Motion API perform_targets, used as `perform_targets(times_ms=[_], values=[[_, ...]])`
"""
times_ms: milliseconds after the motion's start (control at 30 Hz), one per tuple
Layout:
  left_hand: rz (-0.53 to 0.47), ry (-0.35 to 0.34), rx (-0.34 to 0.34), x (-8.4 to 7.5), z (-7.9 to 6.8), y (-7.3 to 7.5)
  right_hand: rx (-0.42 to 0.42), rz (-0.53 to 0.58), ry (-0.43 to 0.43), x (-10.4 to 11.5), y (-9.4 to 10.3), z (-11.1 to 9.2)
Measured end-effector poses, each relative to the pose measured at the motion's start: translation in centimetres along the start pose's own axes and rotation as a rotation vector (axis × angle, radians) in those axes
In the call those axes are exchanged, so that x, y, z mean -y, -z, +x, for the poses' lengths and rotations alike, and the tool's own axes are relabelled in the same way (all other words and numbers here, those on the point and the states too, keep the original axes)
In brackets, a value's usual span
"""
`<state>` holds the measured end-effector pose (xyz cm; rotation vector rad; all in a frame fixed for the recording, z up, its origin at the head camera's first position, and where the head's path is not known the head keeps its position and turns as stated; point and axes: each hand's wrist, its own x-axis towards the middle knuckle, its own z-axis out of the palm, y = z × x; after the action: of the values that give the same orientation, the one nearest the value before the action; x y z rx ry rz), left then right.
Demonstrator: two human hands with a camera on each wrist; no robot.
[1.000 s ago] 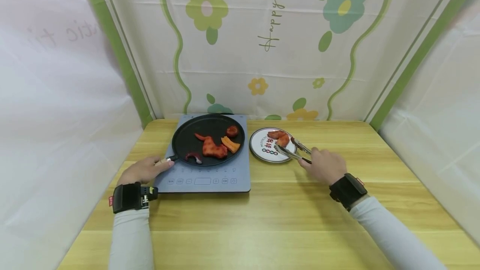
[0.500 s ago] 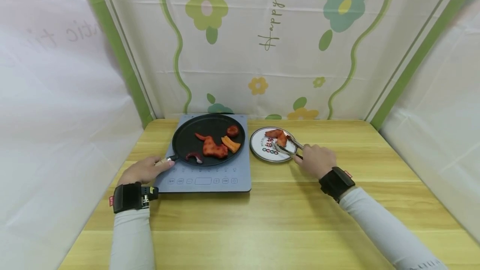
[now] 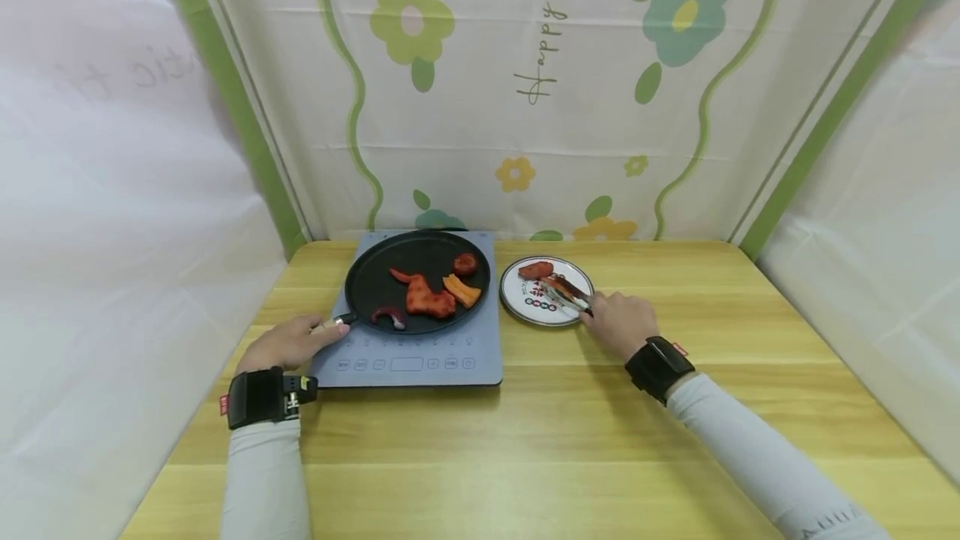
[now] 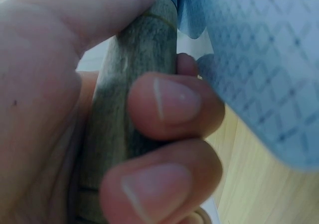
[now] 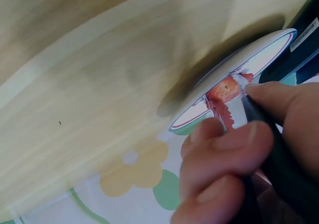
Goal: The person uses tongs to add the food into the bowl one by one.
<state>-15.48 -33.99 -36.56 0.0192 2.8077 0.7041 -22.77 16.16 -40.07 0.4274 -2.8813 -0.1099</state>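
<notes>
My left hand (image 3: 288, 342) grips the wooden handle (image 4: 129, 84) of a black frying pan (image 3: 397, 255), its thumb along the top and fingers curled round. In my right hand (image 3: 621, 323) is a pair of metal tongs (image 3: 576, 300) with dark handles (image 5: 274, 139). The tongs reach over a white plate (image 3: 512, 304), where their tips lie against a reddish chicken wing (image 3: 536, 271). Whether the tips pinch it firmly, I cannot tell. Inside the pan lie a larger red piece of meat (image 3: 427, 298), an orange strip (image 3: 461, 290), a round red piece (image 3: 465, 263) and a dark red curled piece (image 3: 388, 317).
Beneath the pan is a flat grey induction cooker (image 3: 408, 373) with touch buttons. The plate stands just right of it on the wooden table (image 3: 555, 440). A flower-printed cloth (image 3: 465, 123) hangs at the back, with white cloth (image 3: 112, 190) along the sides.
My right hand has moved left with the tongs, and the tong arms have drawn closer together. The chicken wing has shifted left on the plate. My left hand stays on the handle.
</notes>
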Motion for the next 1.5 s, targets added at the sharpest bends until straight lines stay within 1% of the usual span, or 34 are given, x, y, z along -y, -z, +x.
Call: perform_targets(times_ms=[100, 233, 367, 567, 800, 1000, 1233, 1500], values=[[0.001, 0.004, 0.001, -0.1, 0.0, 0.0, 0.005, 0.006, 0.03, -0.3, 0.1, -0.3], [-0.008, 0.003, 0.004, -0.2, 0.0, 0.1, 0.007, 0.035, 0.045, -0.6, 0.0, -0.7], [-0.008, -0.006, -0.001, -0.2, 0.0, 0.2, -0.001, 0.064, 0.041, -1.0, -0.2, -1.0], [-0.016, 0.004, -0.004, -0.2, 0.0, 0.0, -0.017, 0.109, 0.038, -1.4, -0.6, -1.0], [-0.006, 0.005, 0.0, -0.3, 0.0, 0.0, -0.001, 0.186, 0.023, -1.8, -0.7, -1.0], [-0.003, 0.016, 0.006, -0.4, 0.0, 0.0, -0.007, 0.213, 0.016, -1.9, -0.8, -1.2], [-0.007, 0.007, 0.002, -0.3, 0.0, 0.0, -0.017, 0.237, 0.01, -2.0, -1.0, -1.1], [-0.016, 0.013, 0.005, -0.2, -0.1, 0.0, -0.042, 0.265, 0.041, -2.0, -0.8, -0.9]])
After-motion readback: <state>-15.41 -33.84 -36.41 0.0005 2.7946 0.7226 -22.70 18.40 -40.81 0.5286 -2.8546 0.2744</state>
